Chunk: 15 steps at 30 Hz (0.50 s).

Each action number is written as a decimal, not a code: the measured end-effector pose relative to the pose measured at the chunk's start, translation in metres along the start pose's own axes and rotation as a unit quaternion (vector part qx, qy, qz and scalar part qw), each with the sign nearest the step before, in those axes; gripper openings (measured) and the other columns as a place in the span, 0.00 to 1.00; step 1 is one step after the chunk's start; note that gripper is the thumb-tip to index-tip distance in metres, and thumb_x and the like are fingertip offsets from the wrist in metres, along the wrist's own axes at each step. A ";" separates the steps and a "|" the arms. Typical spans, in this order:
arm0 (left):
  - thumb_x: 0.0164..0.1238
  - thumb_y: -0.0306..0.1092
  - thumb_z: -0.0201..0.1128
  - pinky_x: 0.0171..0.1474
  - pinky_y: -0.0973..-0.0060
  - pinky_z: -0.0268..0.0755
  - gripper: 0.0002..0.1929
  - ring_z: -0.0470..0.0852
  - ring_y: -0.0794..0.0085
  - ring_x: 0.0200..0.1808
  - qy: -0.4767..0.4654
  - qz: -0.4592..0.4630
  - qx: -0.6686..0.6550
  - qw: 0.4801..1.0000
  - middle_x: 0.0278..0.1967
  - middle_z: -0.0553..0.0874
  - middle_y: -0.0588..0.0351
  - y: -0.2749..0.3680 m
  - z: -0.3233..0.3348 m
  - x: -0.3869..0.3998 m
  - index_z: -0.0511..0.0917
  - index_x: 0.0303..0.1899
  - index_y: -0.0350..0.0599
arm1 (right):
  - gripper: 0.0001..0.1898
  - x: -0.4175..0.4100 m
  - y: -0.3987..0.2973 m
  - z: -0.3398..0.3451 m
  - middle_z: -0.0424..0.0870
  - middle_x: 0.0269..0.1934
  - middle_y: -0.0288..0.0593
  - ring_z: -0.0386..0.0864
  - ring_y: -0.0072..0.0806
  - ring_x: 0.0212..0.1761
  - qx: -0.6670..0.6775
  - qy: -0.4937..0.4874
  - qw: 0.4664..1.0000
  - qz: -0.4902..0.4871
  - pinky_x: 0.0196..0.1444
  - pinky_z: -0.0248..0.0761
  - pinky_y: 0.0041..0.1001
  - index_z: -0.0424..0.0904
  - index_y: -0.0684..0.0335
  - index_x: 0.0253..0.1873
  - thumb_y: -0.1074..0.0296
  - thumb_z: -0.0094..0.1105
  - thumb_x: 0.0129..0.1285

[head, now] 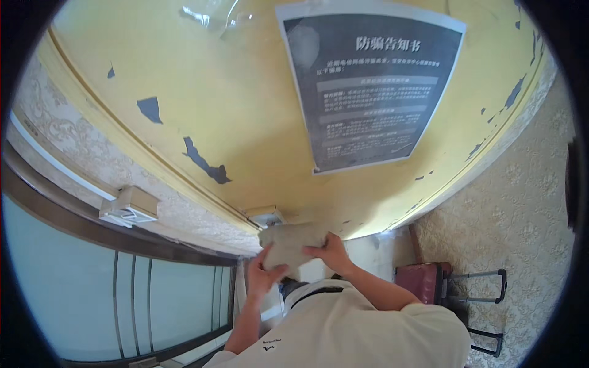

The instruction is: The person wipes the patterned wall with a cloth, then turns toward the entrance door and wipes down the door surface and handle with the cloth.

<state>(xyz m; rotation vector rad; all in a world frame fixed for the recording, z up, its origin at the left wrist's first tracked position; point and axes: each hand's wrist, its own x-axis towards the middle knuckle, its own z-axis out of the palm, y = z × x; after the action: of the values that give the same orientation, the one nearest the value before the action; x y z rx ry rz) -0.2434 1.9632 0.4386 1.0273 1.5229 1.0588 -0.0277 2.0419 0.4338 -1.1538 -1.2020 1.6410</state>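
A folded beige cloth (291, 246), slightly blurred, is held in front of my waist. My left hand (266, 275) grips its left side, with the thumb lying over the near edge. At its right side, my right hand (332, 255) pinches the cloth between thumb and fingers. Beyond the cloth rises a yellow door (239, 92) with peeling paint and dark bare patches. Whether the cloth touches the door, I cannot tell. Close behind its far left corner is a metal door lock (267, 216), partly hidden.
A dark printed notice (372, 92) with writing is stuck to the door. To the left are a boxy wall fixture (130, 207) and a frosted glass door (179, 299). A dark red suitcase (419, 281) with its handle extended stands right, beside a papered wall (515, 198).
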 end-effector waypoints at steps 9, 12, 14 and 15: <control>0.51 0.37 0.79 0.61 0.70 0.71 0.39 0.80 0.65 0.57 -0.155 0.090 0.038 0.983 0.56 0.82 0.46 -0.013 0.096 0.005 0.71 0.66 0.42 | 0.24 -0.071 0.021 -0.100 0.84 0.47 0.46 0.84 0.33 0.46 0.135 0.105 0.981 0.091 0.45 0.82 0.31 0.74 0.71 0.58 0.70 0.70 0.58; 0.52 0.32 0.79 0.60 0.70 0.73 0.39 0.80 0.67 0.56 -0.131 0.048 -0.030 0.990 0.57 0.81 0.49 -0.007 0.091 0.002 0.70 0.67 0.41 | 0.24 -0.067 0.018 -0.097 0.83 0.48 0.46 0.83 0.32 0.48 0.113 0.099 0.986 0.071 0.48 0.81 0.32 0.74 0.71 0.58 0.66 0.70 0.61; 0.52 0.27 0.77 0.59 0.72 0.74 0.38 0.80 0.70 0.55 -0.110 -0.004 -0.127 0.986 0.57 0.81 0.51 0.005 0.081 0.001 0.70 0.66 0.41 | 0.25 -0.052 0.007 -0.087 0.83 0.49 0.46 0.82 0.31 0.49 0.051 0.074 0.996 0.001 0.51 0.79 0.32 0.73 0.72 0.58 0.66 0.70 0.61; 0.52 0.26 0.77 0.59 0.72 0.74 0.37 0.81 0.70 0.55 -0.091 0.008 -0.134 0.987 0.56 0.81 0.51 0.015 0.075 0.003 0.70 0.66 0.41 | 0.25 -0.043 -0.001 -0.078 0.83 0.49 0.46 0.82 0.31 0.50 0.007 0.081 0.997 -0.006 0.53 0.77 0.31 0.72 0.72 0.59 0.66 0.71 0.61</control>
<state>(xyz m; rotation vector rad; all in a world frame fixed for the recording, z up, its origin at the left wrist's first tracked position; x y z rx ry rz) -0.1692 1.9797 0.4415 0.9221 1.1912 1.1140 0.0589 2.0216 0.4335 -1.2425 -1.0896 1.5125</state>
